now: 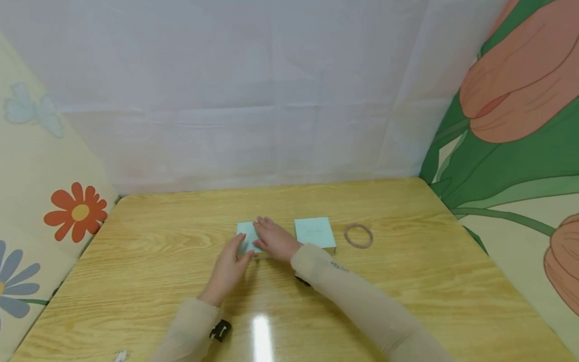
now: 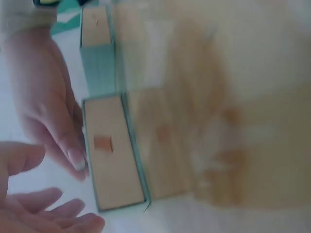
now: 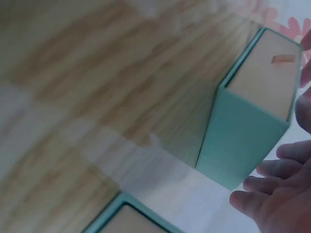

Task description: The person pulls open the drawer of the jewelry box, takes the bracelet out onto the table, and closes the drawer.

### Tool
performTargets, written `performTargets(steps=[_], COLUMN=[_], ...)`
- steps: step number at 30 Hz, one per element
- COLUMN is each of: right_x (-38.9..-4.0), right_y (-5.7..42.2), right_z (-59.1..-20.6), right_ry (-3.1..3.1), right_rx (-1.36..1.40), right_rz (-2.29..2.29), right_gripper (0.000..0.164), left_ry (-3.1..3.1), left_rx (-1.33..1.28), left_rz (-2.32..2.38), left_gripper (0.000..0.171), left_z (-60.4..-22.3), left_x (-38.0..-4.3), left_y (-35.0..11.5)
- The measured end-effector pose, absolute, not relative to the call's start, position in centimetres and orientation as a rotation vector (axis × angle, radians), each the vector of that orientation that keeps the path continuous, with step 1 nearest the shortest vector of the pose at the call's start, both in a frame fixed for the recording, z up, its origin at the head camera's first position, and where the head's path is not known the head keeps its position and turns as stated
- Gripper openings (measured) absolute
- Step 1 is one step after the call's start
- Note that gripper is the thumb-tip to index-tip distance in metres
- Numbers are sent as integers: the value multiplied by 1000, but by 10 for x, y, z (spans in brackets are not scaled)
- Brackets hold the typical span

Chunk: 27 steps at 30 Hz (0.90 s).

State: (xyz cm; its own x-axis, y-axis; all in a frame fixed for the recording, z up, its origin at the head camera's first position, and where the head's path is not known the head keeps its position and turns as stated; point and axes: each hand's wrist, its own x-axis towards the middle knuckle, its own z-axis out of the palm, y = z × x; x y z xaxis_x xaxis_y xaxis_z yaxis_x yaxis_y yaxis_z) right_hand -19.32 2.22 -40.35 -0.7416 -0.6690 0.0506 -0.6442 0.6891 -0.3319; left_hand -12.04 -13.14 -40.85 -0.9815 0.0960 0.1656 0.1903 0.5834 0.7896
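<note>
Two pale turquoise boxes lie side by side on the table. At the left box [image 1: 247, 243] are both hands. My left hand [image 1: 228, 266] is at its near left corner, thumb and fingers spread apart over the top. My right hand [image 1: 277, 241] reaches across from the right, its extended fingers over the right part of the lid. A cream drawer front with a small orange tab [image 2: 103, 142] faces me in the left wrist view. Fingers of the right hand [image 3: 284, 194] lie along the box's upper edge in the right wrist view. The right box [image 1: 315, 232] stands apart, untouched.
A thin pinkish-brown ring [image 1: 359, 236] lies right of the second box. The wooden table [image 1: 172, 271] meets a white cloth backdrop [image 1: 217, 100]. Flower-painted panels [image 1: 511, 151] flank both sides. A small white scrap [image 1: 121, 356] is near the front left.
</note>
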Motion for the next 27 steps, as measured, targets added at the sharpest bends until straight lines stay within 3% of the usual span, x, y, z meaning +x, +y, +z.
performTargets(steps=[14, 27], right_x=[-193, -194], right_y=[19, 18], right_z=[-406, -408], right_ry=[2832, 2839], right_rx=[-1099, -1093], right_rz=[-117, 42], right_gripper=[53, 56], left_ry=[-2563, -2522], left_rx=[-49, 301], left_rz=[-1487, -2155], left_gripper=[36, 32], left_z=[-407, -412], left_x=[-100, -104], left_y=[-133, -136])
